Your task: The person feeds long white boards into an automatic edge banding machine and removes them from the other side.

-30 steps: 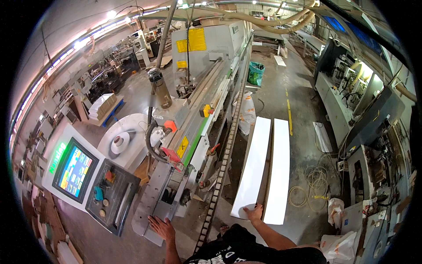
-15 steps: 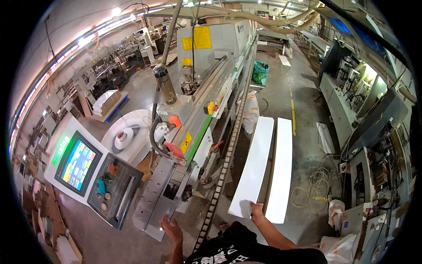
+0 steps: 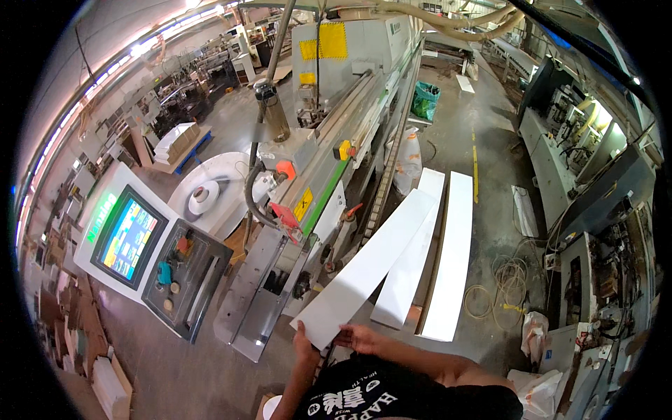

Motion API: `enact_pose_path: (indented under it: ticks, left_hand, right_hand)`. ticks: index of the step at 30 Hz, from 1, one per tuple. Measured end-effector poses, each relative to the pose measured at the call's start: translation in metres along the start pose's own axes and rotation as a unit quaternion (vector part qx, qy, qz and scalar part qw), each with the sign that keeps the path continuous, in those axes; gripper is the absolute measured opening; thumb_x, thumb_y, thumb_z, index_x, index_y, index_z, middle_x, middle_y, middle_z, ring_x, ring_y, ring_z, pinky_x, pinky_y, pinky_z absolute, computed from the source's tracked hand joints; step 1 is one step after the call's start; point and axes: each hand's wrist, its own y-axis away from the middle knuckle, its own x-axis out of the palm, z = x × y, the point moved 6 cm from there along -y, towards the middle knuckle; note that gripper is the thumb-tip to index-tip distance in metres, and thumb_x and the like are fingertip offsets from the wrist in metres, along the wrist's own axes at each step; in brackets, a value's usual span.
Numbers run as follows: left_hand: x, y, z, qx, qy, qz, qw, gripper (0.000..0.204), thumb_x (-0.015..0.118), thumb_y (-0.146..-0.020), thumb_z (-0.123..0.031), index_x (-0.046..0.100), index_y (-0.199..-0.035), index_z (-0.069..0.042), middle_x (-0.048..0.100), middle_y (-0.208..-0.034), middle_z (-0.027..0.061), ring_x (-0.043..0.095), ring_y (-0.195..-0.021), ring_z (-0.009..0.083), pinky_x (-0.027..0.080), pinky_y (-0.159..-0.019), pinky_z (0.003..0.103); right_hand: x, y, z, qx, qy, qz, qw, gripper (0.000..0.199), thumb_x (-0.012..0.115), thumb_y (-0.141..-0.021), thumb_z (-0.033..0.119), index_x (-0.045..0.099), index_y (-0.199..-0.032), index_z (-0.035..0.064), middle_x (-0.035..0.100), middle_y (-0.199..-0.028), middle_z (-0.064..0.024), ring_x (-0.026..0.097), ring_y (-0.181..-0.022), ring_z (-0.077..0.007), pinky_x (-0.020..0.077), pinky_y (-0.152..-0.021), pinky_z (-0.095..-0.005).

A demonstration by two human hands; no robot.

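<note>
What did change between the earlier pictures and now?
The left hand left the machine and joined the right hand on the near end of a white panel, now lifted off the stack and swung left toward the machine. Two other panels and the control screen stayed put.

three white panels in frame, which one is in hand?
The leftmost long white panel, angled toward the machine; both hands, left and right, hold its near end. The other two lie flat.
</note>
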Motion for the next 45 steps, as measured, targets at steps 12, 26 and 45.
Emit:
enact_pose_path:
  ticks: [12, 26, 45]
  left_hand:
    - [-0.148, 0.066, -0.059, 0.198, -0.188, -0.305, 0.912, 0.078, 0.048, -0.102, -0.068, 0.063, -0.123, 0.006, 0.067, -0.106, 0.0139, 0.062, -0.094, 0.0256, 0.052, -0.083, 0.040]
    - [-0.392, 0.222, -0.059, 0.085, -0.393, -0.634, 0.660, 0.101, 0.027, -0.102, -0.077, 0.068, -0.092, 0.015, 0.069, -0.082, 0.0253, 0.059, -0.075, 0.0341, 0.048, -0.075, 0.052]
    - [-0.512, 0.264, -0.133, 0.019, -0.368, -0.664, 0.651, 0.115, 0.034, -0.091, -0.088, 0.065, -0.117, 0.019, 0.072, -0.109, 0.0298, 0.069, -0.102, 0.0426, 0.052, -0.091, 0.052]
  right_hand:
    - [-0.023, -0.017, 0.131, -0.090, -0.151, -0.180, 0.968, 0.071, 0.062, -0.096, 0.054, 0.048, -0.148, 0.0073, 0.049, -0.148, -0.0104, 0.049, -0.134, -0.0305, 0.0372, -0.116, -0.0461]
    - [0.042, -0.088, -0.082, 0.186, 0.125, -0.127, 0.966, 0.064, 0.072, -0.091, 0.042, 0.049, -0.138, 0.0064, 0.052, -0.137, -0.0122, 0.049, -0.132, -0.0317, 0.0360, -0.118, -0.0473]
    - [0.106, -0.141, 0.064, -0.082, 0.175, -0.275, 0.942, 0.088, 0.071, -0.092, 0.049, 0.033, -0.156, 0.0005, 0.035, -0.156, -0.0212, 0.037, -0.145, -0.0368, 0.0356, -0.115, -0.0546]
